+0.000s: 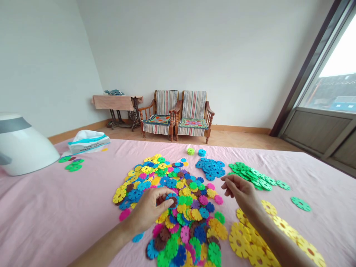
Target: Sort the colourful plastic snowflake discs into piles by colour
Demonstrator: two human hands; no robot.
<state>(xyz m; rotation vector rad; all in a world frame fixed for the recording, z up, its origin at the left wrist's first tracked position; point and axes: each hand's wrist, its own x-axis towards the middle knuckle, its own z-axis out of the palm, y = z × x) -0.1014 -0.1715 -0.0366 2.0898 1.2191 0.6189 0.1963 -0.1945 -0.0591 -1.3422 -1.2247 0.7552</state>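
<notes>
Colour sorting, with a pair of discs in the left hand

The left hand (151, 205) pinches a brown notched plastic disc (173, 202) against a blue notched plastic disc (172, 194), just above a mixed heap of multicoloured plastic discs (189, 214). The right hand (241, 190) hangs near a pile of blue plastic discs (210, 168), fingers bent; whether they grip anything, I cannot tell. The step seems to be separating colours; the next move calls for parting the pinched pair cleanly.

The discs (185, 191) look like smooth plastic, the tablecloth (91, 200) like matt fabric.
</notes>
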